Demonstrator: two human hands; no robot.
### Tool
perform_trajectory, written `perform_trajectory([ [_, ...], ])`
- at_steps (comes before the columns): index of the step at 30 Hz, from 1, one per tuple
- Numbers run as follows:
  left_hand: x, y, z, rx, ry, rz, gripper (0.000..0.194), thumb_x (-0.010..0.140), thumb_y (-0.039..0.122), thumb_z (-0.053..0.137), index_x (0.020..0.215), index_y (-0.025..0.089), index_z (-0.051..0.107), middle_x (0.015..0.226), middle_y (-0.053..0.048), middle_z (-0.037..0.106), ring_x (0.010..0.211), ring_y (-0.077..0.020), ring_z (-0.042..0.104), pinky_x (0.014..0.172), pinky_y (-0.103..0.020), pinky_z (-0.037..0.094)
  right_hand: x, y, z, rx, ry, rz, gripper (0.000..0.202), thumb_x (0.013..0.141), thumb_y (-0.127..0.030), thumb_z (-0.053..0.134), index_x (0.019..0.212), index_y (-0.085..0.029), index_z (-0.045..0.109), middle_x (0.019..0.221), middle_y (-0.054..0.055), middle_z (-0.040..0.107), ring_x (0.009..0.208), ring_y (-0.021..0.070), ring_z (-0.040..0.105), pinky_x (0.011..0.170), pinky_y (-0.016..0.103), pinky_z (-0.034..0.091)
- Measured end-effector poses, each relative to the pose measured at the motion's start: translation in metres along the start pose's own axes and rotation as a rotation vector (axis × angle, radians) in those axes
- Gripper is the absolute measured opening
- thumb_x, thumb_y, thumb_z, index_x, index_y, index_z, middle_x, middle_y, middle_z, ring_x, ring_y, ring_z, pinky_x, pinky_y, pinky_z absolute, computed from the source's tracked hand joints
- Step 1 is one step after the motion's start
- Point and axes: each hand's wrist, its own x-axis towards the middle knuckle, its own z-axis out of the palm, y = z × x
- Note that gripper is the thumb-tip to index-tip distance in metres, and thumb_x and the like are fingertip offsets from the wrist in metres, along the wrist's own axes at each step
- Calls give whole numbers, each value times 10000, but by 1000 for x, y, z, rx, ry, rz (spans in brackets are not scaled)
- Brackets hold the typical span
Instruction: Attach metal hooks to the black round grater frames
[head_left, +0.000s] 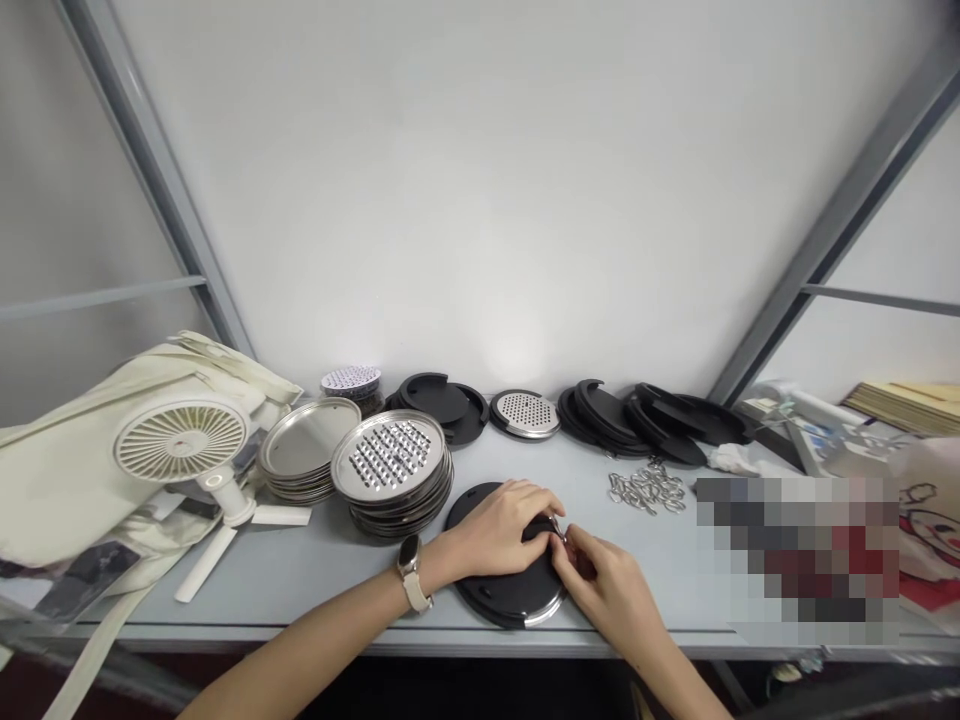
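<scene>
Black disc (525, 592), probably light, stiff and slick, best held by its rim, lies on the counter (300, 580), left hand (504, 530) closed on its edge, right hand (616, 592) bunched there, hold unclear, near stacked grater plates (397, 460).

Fan (181, 440) is standing at the left of the tabletop (300, 590), bag (82, 410) lying behind and beside it. Grater stack (397, 460) is sitting right of plate stack (310, 440). Disc (517, 590) is lying at the front, loose rings (646, 488) behind it, to the right.
</scene>
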Motion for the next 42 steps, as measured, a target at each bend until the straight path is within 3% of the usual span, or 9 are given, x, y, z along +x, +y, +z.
perform_trajectory([
  [16,0,2,-2,33,-24,12,292,774,90,553,1055,168,549,1018,-52,616,985,-182,553,921,-308,416,2,1,-3,35,-57,86,471,910,-476,420,541,-209,298,460,-48,378,444,94,372,470,212,295],
  [33,0,-1,2,93,-2,11,168,818,152,547,974,178,601,957,-36,648,961,-172,572,936,-315,411,3,-1,-8,134,-98,89,289,917,-343,378,655,-220,390,494,-55,452,439,107,412,466,214,308],
  [42,0,-2,3,86,-28,34,156,841,150,522,964,164,617,933,-40,676,908,-161,598,918,-305,422,3,-1,-6,187,-115,88,316,941,-353,349,654,-222,364,502,-55,435,448,105,399,466,217,310],
])
